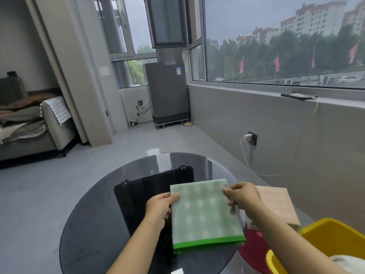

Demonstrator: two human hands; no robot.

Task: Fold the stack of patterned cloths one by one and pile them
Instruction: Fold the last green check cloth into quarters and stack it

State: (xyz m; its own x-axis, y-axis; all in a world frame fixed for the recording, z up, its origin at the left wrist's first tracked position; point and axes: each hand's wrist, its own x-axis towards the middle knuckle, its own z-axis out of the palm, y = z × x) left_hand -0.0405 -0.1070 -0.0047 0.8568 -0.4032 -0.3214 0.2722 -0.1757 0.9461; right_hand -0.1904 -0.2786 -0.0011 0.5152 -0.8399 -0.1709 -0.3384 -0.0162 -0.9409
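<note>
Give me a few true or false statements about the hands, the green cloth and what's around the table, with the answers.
1. Both hands grip the green cloth, the left hand at its left edge and the right hand at its right edge. True.
2. The green cloth is spread out in a single layer. False: it is folded, with layers showing at its near edge.
3. The table is round dark glass. True.
4. The bin at the right is blue. False: it is yellow.
5. A charger is plugged into the wall socket. True.

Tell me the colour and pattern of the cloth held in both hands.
Pale green with white checks and a bright green border, on the cloth; head view shows it.
</note>
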